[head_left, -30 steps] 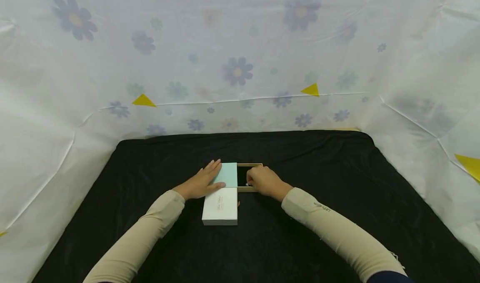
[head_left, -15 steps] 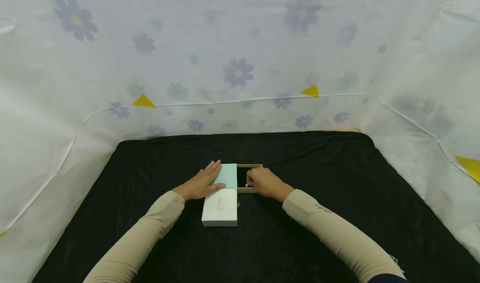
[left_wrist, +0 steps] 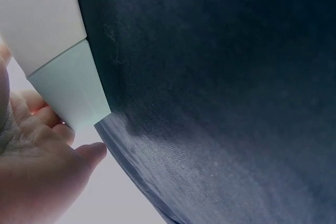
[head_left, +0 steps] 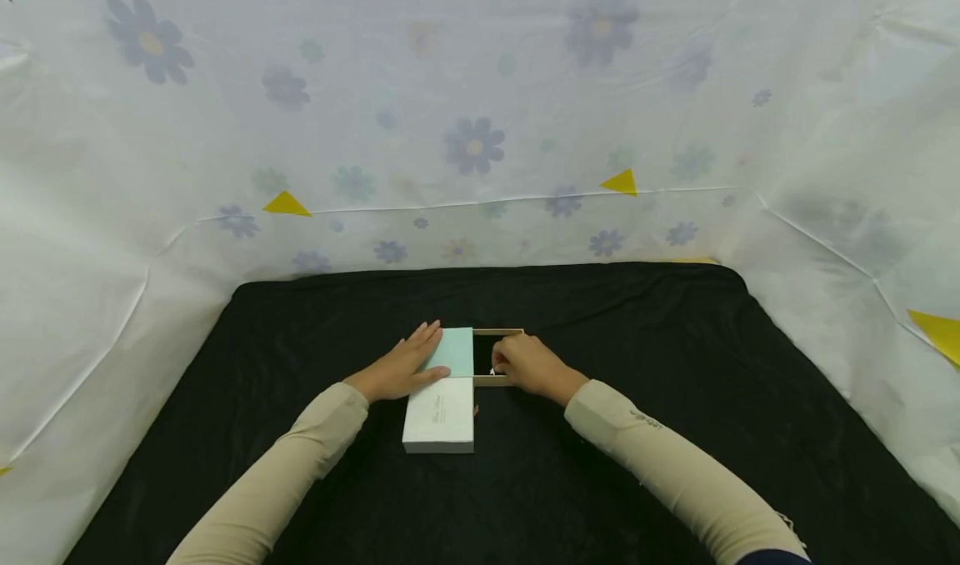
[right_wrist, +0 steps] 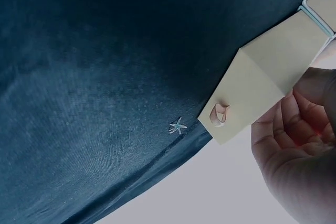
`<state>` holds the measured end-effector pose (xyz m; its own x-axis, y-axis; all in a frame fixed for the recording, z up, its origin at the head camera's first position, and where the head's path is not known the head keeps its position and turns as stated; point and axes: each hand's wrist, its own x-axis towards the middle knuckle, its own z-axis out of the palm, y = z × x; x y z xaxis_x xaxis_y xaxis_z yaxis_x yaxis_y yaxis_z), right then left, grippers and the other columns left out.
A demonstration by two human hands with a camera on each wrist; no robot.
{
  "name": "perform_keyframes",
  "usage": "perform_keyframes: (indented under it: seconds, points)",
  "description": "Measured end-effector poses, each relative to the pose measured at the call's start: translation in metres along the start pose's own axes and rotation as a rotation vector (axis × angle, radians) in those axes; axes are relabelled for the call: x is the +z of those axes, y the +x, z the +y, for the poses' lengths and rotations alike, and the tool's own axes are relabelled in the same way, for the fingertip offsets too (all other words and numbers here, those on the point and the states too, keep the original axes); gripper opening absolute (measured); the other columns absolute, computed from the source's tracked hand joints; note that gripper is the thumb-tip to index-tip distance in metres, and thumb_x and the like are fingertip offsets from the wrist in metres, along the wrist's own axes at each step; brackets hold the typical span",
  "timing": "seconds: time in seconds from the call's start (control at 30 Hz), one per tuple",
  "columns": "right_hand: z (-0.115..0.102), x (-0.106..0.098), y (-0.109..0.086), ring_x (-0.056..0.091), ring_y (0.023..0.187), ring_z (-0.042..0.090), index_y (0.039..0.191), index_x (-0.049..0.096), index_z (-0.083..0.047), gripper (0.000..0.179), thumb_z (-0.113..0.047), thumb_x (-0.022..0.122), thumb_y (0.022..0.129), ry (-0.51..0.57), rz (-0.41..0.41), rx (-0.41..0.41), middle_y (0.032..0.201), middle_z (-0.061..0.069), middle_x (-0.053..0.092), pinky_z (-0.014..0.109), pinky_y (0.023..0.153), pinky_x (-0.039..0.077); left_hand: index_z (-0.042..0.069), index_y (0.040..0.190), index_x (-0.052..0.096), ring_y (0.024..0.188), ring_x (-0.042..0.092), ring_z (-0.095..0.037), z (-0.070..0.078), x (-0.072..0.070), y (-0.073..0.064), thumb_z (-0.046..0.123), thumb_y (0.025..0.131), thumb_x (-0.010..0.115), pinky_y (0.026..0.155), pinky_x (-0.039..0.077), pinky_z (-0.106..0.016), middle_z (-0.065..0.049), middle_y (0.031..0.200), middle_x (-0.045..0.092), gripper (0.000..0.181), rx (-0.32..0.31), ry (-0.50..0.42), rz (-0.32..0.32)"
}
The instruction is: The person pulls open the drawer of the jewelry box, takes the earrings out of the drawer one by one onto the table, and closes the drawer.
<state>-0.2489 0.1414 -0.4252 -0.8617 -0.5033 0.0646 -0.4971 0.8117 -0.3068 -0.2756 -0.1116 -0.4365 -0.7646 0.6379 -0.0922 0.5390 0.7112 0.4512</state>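
My left hand (head_left: 405, 367) lies flat with spread fingers on a box's mint-green part (head_left: 456, 351). Adjoining it on the near side is a white part (head_left: 439, 415) with faint print. An open drawer (head_left: 498, 380), pale-rimmed and dark inside, projects to the right. Over its right end my right hand (head_left: 534, 365) has curled fingers, which seem to pinch a small silvery starfish charm (head_left: 492, 372). In the right wrist view the charm (right_wrist: 178, 126) shows against dark cloth, beside a cream panel (right_wrist: 244, 85) with a pinkish ribbon loop (right_wrist: 218, 115). The fingertips are hidden there.
Black cloth (head_left: 600, 482) covers the table under the box. White sheeting with pale flowers (head_left: 476, 144) hangs behind and along both sides. Yellow triangles (head_left: 287, 203) mark the sheeting.
Both hands, the box and the drawer hold nearly the same places. Only a very slight shift of the whole view shows.
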Motion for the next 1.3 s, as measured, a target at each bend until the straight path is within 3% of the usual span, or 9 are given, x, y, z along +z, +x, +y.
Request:
perform_keyframes:
  seconds: [0.97,1.3]
  points:
    - [0.0071,0.005,-0.0009,0.059,0.069,0.007,0.086,0.068,-0.015,0.007,-0.012,0.065,0.093,-0.002,0.027,-0.078,0.083,-0.003,0.065,0.024,0.062,0.049,0.0,0.153,0.012,0.147,0.002,-0.036,0.0035,-0.001,-0.0032,0.044,0.1,0.047,0.113,0.011,-0.063,-0.017,0.16,0.006,0.078,0.016,-0.013,0.002]
    - [0.0095,0.0033,-0.0005,0.058,0.067,0.006,0.083,0.067,-0.015,0.011,-0.011,0.064,0.093,0.047,0.035,-0.057,0.08,-0.004,0.065,0.027,0.064,0.049,0.0,0.153,0.013,0.147,0.002,-0.035,0.0057,-0.0018,-0.0031,0.044,0.099,0.048,0.113,0.011,-0.063,-0.017,0.16,0.006,0.078,0.012,-0.02,0.001]
